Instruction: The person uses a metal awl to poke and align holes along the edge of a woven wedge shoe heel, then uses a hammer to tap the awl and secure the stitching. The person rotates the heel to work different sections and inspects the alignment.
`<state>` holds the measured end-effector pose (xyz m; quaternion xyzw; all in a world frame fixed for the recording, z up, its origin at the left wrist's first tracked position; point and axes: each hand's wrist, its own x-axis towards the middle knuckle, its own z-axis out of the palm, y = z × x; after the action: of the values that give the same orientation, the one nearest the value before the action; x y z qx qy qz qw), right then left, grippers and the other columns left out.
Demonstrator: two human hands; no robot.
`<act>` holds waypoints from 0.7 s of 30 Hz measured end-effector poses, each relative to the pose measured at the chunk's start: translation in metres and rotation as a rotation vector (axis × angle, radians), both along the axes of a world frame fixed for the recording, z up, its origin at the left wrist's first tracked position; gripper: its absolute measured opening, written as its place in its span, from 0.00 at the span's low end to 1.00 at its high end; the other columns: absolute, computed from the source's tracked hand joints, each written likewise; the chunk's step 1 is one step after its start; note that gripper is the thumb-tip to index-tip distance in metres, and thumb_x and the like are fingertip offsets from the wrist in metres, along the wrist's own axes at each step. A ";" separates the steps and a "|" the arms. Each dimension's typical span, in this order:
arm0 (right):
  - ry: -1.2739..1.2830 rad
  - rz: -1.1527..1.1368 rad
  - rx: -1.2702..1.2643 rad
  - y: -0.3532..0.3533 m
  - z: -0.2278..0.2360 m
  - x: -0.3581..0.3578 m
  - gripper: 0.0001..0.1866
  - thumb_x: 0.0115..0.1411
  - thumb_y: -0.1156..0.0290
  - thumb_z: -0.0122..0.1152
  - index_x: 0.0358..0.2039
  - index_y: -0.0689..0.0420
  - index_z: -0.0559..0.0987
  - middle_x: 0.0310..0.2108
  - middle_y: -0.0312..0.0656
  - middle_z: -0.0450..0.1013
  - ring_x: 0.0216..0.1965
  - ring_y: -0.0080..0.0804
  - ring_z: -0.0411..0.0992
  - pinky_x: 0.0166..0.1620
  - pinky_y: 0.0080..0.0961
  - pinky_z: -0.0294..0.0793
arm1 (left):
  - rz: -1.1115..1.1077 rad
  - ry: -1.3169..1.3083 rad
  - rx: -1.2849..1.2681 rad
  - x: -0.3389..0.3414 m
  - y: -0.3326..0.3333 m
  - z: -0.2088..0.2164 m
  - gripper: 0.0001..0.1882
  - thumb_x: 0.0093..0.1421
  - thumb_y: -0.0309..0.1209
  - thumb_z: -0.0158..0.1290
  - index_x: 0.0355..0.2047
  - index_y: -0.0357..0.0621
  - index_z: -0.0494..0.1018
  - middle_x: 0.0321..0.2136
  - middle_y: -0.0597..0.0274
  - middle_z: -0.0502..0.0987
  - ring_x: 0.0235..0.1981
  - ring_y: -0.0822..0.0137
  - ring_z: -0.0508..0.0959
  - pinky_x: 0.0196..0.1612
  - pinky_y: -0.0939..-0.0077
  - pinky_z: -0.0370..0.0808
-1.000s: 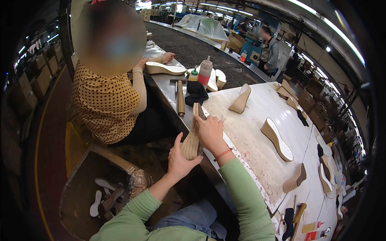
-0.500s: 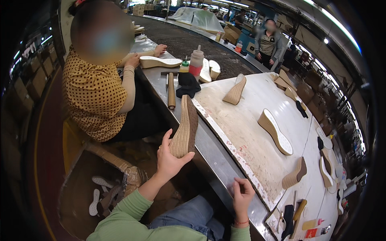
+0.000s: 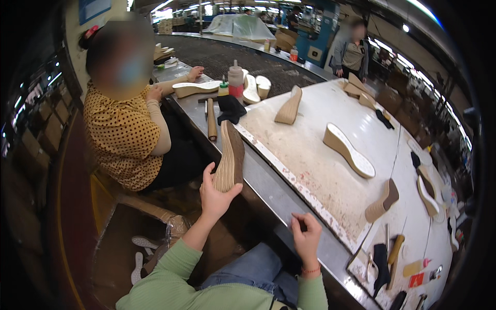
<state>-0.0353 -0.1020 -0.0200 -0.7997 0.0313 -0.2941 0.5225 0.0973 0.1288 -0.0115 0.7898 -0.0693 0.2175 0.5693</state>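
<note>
- My left hand [image 3: 216,194] grips the thick end of a beige wedge sole [image 3: 232,157], thumb on one side, fingers on the other; its narrow tip points to twelve o'clock. Take that sole as the middle of the dial.
- My right hand [image 3: 306,233] is between four and five, half curled, over the metal tabletop [image 3: 276,199]; I can't tell whether anything small is pinched in it.
- A hammer [image 3: 212,121] lies near the sole's tip at eleven, with a black cloth [image 3: 231,109] at twelve and a bottle of pink liquid [image 3: 235,89] behind that.
- The white board [image 3: 315,121] fills two to four, its chipped edge running between my right hand and the wedges on it: an upright wedge [image 3: 289,107], a white-faced wedge [image 3: 350,150], a brown-topped wedge [image 3: 382,201].
- A wooden-handled tool [image 3: 396,249] and a yellow glue bottle [image 3: 413,268] lie at four.
- A seated co-worker [image 3: 121,137] in a dotted top takes up nine to ten, forearm reaching toward another sole [image 3: 196,89] at eleven.
- Between seven and eight, a carton [image 3: 147,206] holds more soles [image 3: 137,268].
</note>
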 end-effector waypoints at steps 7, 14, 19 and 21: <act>0.004 0.085 0.298 0.006 0.004 -0.003 0.15 0.60 0.78 0.62 0.48 0.63 0.78 0.35 0.41 0.73 0.32 0.22 0.72 0.34 0.19 0.74 | -0.189 -0.064 -0.133 -0.045 -0.027 0.010 0.49 0.44 0.29 0.71 0.62 0.37 0.55 0.44 0.50 0.75 0.45 0.61 0.78 0.50 0.66 0.73; 0.041 0.255 0.712 0.028 0.038 -0.029 0.42 0.60 0.78 0.64 0.71 0.60 0.51 0.51 0.47 0.69 0.45 0.27 0.73 0.47 0.24 0.77 | -0.560 -0.054 -0.085 -0.116 -0.063 0.003 0.56 0.40 0.34 0.75 0.62 0.32 0.51 0.53 0.43 0.69 0.54 0.55 0.73 0.56 0.63 0.70; 0.110 0.227 0.759 0.000 0.031 -0.083 0.41 0.59 0.82 0.63 0.70 0.60 0.53 0.51 0.46 0.70 0.47 0.25 0.72 0.48 0.21 0.76 | -0.840 0.056 -0.149 -0.113 -0.066 0.016 0.66 0.43 0.42 0.73 0.68 0.34 0.37 0.65 0.39 0.49 0.66 0.48 0.57 0.65 0.52 0.58; 0.149 0.225 0.742 -0.002 0.029 -0.106 0.41 0.60 0.82 0.63 0.70 0.61 0.54 0.51 0.46 0.70 0.46 0.25 0.72 0.48 0.21 0.76 | -0.847 0.215 -0.321 -0.096 -0.084 0.035 0.64 0.49 0.48 0.68 0.70 0.38 0.34 0.65 0.38 0.49 0.67 0.47 0.55 0.67 0.52 0.56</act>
<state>-0.1412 -0.1044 0.0093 -0.5743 0.0853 -0.1448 0.8012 0.0012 0.0453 0.0237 0.6119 -0.2917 -0.1092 0.7271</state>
